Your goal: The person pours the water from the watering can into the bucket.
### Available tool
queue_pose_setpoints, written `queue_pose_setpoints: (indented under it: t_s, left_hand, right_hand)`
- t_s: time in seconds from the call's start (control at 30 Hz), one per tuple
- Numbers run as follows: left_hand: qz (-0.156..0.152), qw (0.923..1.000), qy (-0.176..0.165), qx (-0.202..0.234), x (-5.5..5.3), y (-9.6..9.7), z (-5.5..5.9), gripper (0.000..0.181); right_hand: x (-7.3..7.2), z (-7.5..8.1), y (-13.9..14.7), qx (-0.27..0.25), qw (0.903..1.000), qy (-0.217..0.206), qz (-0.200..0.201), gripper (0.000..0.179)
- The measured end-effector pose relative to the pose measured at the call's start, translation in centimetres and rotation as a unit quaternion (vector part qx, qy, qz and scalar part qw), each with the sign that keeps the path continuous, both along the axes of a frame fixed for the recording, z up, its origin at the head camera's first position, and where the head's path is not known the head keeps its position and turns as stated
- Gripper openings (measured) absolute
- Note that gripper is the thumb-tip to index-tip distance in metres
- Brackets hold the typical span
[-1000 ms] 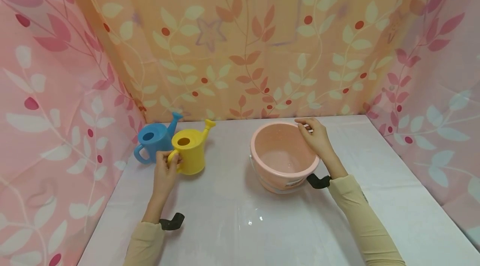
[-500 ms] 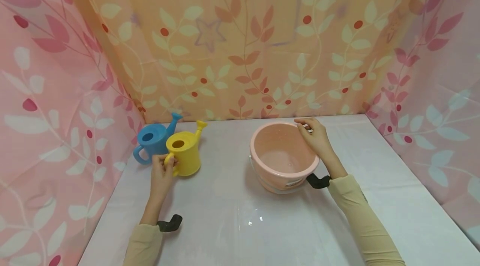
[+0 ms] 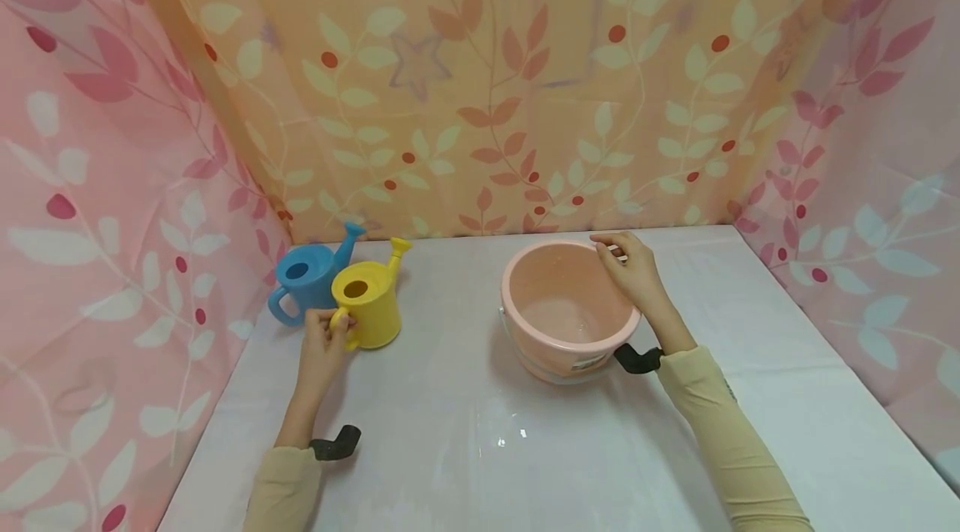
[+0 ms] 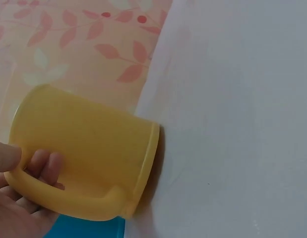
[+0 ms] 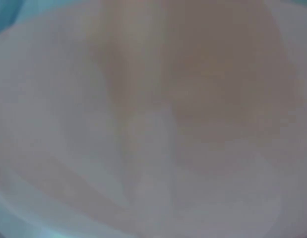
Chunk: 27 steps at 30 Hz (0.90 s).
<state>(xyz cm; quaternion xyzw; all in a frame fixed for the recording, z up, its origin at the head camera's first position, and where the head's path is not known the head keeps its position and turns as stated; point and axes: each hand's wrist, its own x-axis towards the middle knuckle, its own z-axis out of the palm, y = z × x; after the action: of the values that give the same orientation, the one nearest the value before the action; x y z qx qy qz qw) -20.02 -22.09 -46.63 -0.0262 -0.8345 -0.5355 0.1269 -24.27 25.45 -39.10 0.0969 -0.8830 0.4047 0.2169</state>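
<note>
My left hand (image 3: 321,353) holds the handle of a yellow toy watering can (image 3: 377,311), its spout pointing up to the back right. In the left wrist view the fingers (image 4: 53,166) pass through the can's handle loop, and its base meets the white surface. A blue watering can (image 3: 306,290) stands just behind and left of the yellow one, partly hidden by it. My right hand (image 3: 633,273) grips the far right rim of a pink bucket (image 3: 570,303), thumb towards the inside. The bucket stands upright; the right wrist view is blurred, showing its pink wall (image 5: 232,74) close up.
A white-covered table (image 3: 450,432) carries everything, with some shiny wet-looking spots (image 3: 513,436) near its front middle. Leaf-patterned cloth walls (image 3: 487,82) close off the back and both sides. Black wrist mounts (image 3: 337,443) stick out from both forearms.
The yellow watering can has moved slightly left, closer to the blue one, with my left hand on its handle. The right hand and the bucket have kept their place.
</note>
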Motion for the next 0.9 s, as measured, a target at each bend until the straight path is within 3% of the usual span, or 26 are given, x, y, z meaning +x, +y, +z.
queue_pose_setpoints:
  t_s: [0.1,0.33,0.63,0.9]
  left_hand:
    - [-0.006,0.9999,-0.003,-0.008,0.1,-0.1,-0.1,0.034]
    - [-0.009,0.9996,-0.025,0.011,1.1,0.5,1.2,0.031]
    - [0.012,0.9982,-0.048,-0.033,0.2,-0.3,-0.4,0.038]
    - [0.021,0.9960,-0.065,-0.058,0.2,-0.4,0.2,0.041]
  right_hand:
    - [0.0,0.0,0.0,-0.002,1.0000,-0.002,0.000,0.026]
    - [-0.1,-0.2,-0.1,-0.002,1.0000,-0.005,0.002,0.027]
    - [-0.4,-0.3,-0.1,-0.001,1.0000,-0.009,0.004,0.027]
    - [-0.8,-0.1,-0.2,0.004,0.9998,-0.015,0.015,0.027]
